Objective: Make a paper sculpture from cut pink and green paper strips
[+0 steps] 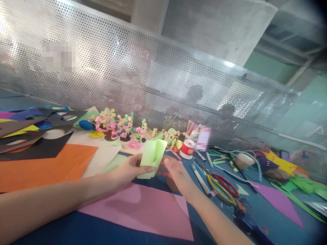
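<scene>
A folded piece of light green paper [149, 154] is pinched in my left hand [133, 167], between the thumb and the fingers behind it. Its upper edges spread apart. Just right of the paper is my right hand [178, 177], its fingers apart and partly hidden; nothing shows in its grasp. Below both hands a pink sheet [150, 211] lies flat on the dark blue table [102, 229].
Orange paper [51, 165] and black paper [38, 144] lie left. Small paper figures [109, 122] and a red-and-white cup [187, 149] stand behind. Yellow-handled scissors [219, 190], red-handled scissors [227, 183] and a purple sheet [278, 202] lie right. A perforated metal screen [163, 78] rises beyond.
</scene>
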Motion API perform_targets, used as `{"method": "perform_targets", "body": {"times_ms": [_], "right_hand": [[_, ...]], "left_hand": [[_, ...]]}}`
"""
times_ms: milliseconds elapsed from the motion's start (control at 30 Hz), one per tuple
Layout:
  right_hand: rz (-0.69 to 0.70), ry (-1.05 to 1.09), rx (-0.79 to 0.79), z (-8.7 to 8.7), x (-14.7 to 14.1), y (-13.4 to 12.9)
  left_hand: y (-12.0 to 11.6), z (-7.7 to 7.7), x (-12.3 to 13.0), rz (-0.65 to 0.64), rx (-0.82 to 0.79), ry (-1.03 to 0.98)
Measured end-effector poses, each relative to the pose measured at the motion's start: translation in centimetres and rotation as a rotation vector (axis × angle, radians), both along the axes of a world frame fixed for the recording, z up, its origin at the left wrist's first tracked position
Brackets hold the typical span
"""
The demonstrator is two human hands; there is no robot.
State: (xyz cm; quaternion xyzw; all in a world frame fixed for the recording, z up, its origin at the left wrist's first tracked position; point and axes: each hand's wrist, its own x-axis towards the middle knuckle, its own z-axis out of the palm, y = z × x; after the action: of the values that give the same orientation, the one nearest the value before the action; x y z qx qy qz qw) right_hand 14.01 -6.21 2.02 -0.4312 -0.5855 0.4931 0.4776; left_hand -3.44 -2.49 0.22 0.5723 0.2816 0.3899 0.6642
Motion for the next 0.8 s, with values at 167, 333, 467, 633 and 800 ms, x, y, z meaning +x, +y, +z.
{"method": "perform_targets", "body": {"times_ms": [167, 333, 467, 633, 800], "right_hand": [[-0.01, 0.0, 0.023, -0.4, -0.2, 0.0], [-0.039, 0.047, -0.028, 0.3, 0.0, 0.1], [-0.086, 0.103, -0.063, 0.1, 0.6, 0.3], [-0.13, 0.176, -0.104, -0.6, 1.4, 0.9], [-0.05, 0.183, -0.141, 0.0, 1.6, 0.7]], "left_hand": [[0.0, 0.1, -0.2, -0.075, 0.072, 0.055], [-0.2, 0.4, -0.3, -0.067, 0.05, 0.054], [-0.2, -0.1, -0.4, 0.044, -0.11, 0.063], [0.1, -0.9, -0.5, 0.105, -0.197, 0.051], [0.1, -0.9, -0.6, 0.166, -0.177, 0.147]]}}
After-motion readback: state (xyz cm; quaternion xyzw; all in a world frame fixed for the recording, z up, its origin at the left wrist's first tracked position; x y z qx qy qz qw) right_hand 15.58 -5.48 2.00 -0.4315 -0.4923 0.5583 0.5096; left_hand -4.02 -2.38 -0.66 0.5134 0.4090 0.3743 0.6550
